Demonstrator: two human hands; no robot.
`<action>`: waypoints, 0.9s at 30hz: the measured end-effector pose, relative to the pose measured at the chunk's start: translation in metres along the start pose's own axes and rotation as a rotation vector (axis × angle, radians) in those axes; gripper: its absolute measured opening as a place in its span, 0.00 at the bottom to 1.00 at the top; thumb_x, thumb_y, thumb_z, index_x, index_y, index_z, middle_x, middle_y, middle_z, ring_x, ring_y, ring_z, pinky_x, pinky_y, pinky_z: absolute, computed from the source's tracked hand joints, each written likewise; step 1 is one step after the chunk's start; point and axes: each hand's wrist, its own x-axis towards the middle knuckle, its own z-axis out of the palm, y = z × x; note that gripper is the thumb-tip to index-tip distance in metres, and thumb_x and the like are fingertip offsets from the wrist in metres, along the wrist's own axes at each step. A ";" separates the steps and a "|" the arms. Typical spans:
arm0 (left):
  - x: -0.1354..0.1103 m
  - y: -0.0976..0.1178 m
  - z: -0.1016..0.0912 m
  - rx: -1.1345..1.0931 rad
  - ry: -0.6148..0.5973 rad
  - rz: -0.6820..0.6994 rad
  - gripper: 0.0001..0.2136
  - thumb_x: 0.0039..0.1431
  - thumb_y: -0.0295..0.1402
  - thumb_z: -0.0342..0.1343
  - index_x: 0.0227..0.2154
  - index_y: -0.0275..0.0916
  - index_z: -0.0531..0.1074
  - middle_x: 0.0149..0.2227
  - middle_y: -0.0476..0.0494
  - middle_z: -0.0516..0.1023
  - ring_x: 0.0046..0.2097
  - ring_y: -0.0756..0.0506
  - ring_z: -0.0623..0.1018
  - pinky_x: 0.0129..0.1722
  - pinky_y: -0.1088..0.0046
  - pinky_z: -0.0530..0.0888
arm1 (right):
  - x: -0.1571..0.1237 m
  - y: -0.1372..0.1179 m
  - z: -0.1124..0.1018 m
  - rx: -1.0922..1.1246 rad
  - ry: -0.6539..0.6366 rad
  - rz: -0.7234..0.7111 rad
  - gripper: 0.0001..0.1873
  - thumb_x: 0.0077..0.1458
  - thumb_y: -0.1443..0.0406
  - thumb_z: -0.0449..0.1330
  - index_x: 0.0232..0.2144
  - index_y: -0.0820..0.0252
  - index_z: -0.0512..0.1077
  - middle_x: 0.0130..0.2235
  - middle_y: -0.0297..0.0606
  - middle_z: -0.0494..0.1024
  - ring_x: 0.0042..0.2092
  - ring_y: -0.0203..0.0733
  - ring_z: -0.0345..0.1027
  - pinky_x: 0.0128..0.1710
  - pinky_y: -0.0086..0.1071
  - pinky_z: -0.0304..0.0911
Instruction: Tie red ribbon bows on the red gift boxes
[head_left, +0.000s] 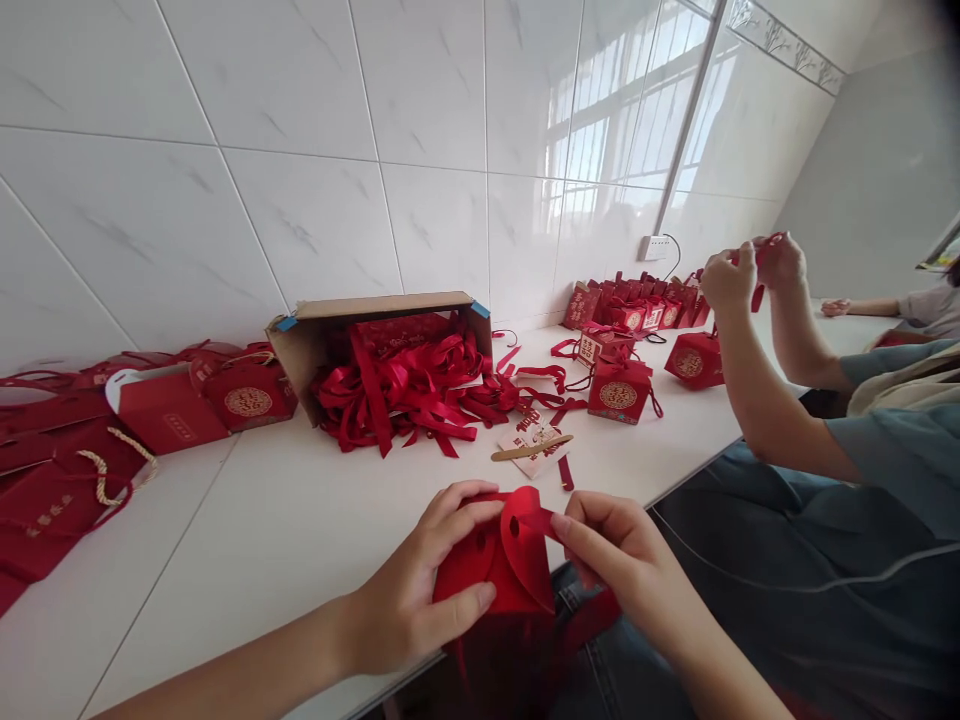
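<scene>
A red gift box (480, 580) with rounded flaps and holes in its top sits at the table's front edge, partly over it. My left hand (424, 585) wraps round its left side, fingers on the top and thumb along the near side. At the box's right, my right hand (611, 545) pinches a red ribbon (541, 522) between thumb and forefinger; the ribbon runs to the hole in the right flap. Loose red ribbon also hangs below that hand. How the ribbon passes inside the box is hidden.
An open cardboard carton (296, 345) on its side spills red ribbons (405, 380). A wooden stick (532, 448) lies on printed cards (534, 430). Red boxes (247, 395) line the left; another box (619, 390) stands right. A co-worker's hands (754, 270) hold up red ribbon.
</scene>
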 end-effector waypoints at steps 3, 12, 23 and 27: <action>0.000 0.002 0.001 -0.002 -0.023 0.021 0.25 0.55 0.34 0.55 0.57 0.50 0.61 0.61 0.42 0.55 0.61 0.35 0.59 0.60 0.54 0.61 | -0.003 -0.001 0.002 -0.093 0.003 0.018 0.21 0.56 0.54 0.55 0.18 0.59 0.57 0.16 0.27 0.57 0.21 0.29 0.46 0.21 0.26 0.43; -0.002 0.002 0.005 -0.026 0.001 0.016 0.28 0.53 0.31 0.56 0.58 0.52 0.61 0.61 0.43 0.54 0.62 0.34 0.58 0.61 0.53 0.59 | -0.004 -0.002 0.007 -0.145 0.027 -0.014 0.20 0.55 0.57 0.55 0.18 0.59 0.55 0.20 0.26 0.51 0.23 0.29 0.42 0.22 0.26 0.41; 0.000 0.005 -0.002 -0.190 -0.005 -0.013 0.23 0.52 0.29 0.56 0.52 0.50 0.68 0.60 0.43 0.57 0.63 0.33 0.55 0.61 0.48 0.56 | -0.005 -0.010 0.026 -0.153 -0.037 0.027 0.19 0.57 0.57 0.55 0.20 0.61 0.59 0.21 0.29 0.58 0.24 0.30 0.49 0.22 0.25 0.47; 0.002 0.008 0.000 -0.304 0.069 -0.122 0.13 0.57 0.32 0.51 0.43 0.47 0.75 0.58 0.42 0.61 0.62 0.34 0.58 0.61 0.48 0.54 | -0.005 -0.010 0.030 -0.204 -0.052 0.017 0.17 0.57 0.60 0.54 0.19 0.61 0.58 0.21 0.29 0.58 0.24 0.30 0.48 0.22 0.24 0.47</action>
